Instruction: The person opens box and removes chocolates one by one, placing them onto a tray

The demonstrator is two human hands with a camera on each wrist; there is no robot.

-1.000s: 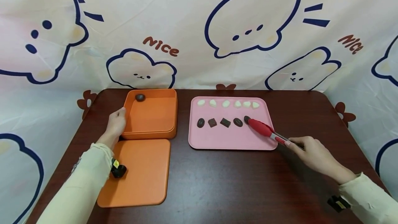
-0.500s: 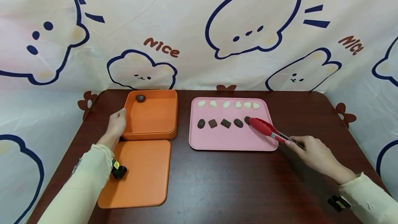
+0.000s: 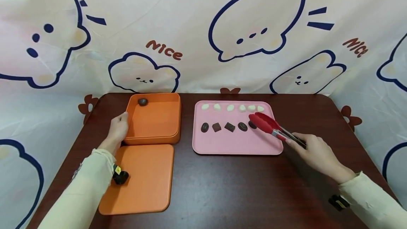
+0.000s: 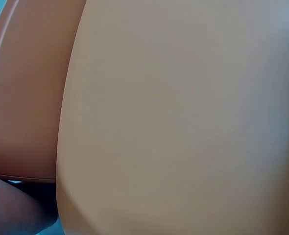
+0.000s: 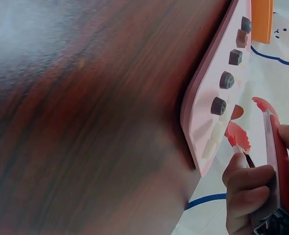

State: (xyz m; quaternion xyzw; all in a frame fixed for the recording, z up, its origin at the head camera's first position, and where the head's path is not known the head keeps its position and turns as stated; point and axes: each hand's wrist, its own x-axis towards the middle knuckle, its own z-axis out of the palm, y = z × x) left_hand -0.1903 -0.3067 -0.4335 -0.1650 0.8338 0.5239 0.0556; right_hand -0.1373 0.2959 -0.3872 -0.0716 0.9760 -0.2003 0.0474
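Observation:
My left hand holds the left wall of an open orange box; one dark chocolate lies at its back left. My right hand grips red-tipped tongs by their handles. Their two red heads stand apart, with nothing between them in the right wrist view, above the right part of a pink tray. The rightmost dark chocolate is partly covered by one head. Several more dark chocolates line up to its left, and a row of white chocolates runs behind.
An orange lid lies flat in front of the box, under my left forearm; it fills most of the left wrist view. The dark wooden table backs onto a cloth printed with cartoon figures.
The tongs' heads have spread apart and risen slightly up and left from the rightmost dark chocolate, my right hand moving with them. The left hand stays on the box.

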